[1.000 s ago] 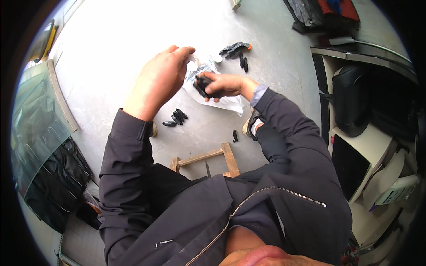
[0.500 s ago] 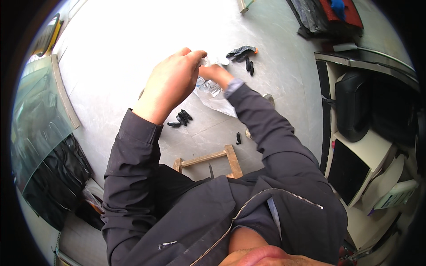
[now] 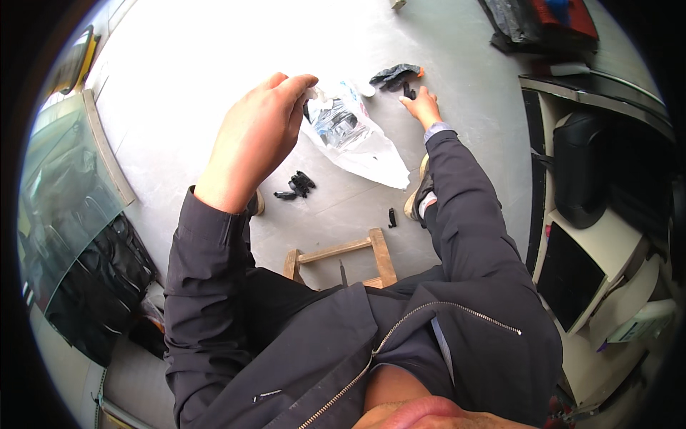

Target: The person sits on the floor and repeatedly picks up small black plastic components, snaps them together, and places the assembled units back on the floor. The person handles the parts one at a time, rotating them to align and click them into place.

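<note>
- The left hand (image 3: 257, 139) pinches the top edge of a clear plastic bag (image 3: 354, 136) between thumb and fingers, lifting it so the mouth stays up and the contents hang inside.
- The right hand (image 3: 423, 107) reaches out low to the floor (image 3: 214, 64), fingers spread beside a dark pile (image 3: 395, 76) of small black parts, apparently to gather one.
- More black pieces (image 3: 296, 186) lie scattered on the floor below the bag, near a wooden stool frame (image 3: 343, 254).

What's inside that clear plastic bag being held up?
The left hand holds the clear plastic bag by its top. Dark, black-looking pieces show through its upper part; the whitish lower part hides anything there.
</note>
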Motion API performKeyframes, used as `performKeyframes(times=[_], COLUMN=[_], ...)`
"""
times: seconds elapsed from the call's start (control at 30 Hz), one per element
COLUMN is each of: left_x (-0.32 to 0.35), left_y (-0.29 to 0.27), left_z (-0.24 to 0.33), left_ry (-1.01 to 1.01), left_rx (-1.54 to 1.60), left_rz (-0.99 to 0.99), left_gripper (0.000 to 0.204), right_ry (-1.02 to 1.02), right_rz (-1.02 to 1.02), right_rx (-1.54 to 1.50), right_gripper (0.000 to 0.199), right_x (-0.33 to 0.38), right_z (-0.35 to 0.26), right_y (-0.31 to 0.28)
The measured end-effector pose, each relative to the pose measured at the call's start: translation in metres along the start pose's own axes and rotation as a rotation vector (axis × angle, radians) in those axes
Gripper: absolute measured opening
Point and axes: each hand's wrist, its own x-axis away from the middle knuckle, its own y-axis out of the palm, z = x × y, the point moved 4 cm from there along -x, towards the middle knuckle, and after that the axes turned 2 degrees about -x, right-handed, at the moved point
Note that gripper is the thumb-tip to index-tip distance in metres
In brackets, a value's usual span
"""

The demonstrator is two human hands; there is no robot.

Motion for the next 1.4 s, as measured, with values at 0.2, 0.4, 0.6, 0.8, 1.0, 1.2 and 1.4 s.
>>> performKeyframes(times=[0.2, 0.4, 0.6, 0.8, 1.0, 1.2, 1.4], left_x=[0.0, -0.002, -0.001, -0.002, -0.003, 0.001, 0.003], left_y=[0.003, 0.004, 0.013, 0.017, 0.015, 0.017, 0.018], left_z=[-0.001, 0.001, -0.011, -0.018, -0.017, -0.019, -0.027], left_ry=[-0.008, 0.03, 0.079, 0.101, 0.083, 0.084, 0.098], left_rx=[0.013, -0.009, -0.083, -0.113, -0.112, -0.101, -0.027], left_rz=[-0.009, 0.007, 0.04, 0.078, 0.071, 0.019, 0.076], left_gripper=[0.026, 0.026, 0.026, 0.027, 0.027, 0.025, 0.026], right_ry=[-0.073, -0.07, -0.065, -0.84, -0.814, -0.679, -1.087], right_rz=[0.193, 0.03, -0.533, -1.188, -1.282, -0.58, -0.565], right_rx=[-0.045, -0.054, -0.724, -0.565, -0.483, 0.013, -0.111], right_gripper=[0.07, 0.059, 0.04, 0.049, 0.047, 0.052, 0.049], right_x=[-0.008, -0.028, 0.001, 0.117, 0.189, 0.157, 0.194], right_z=[0.0, 0.002, -0.021, -0.125, -0.177, -0.17, -0.216], right_y=[0.032, 0.038, -0.019, -0.153, -0.117, 0.002, -0.012])
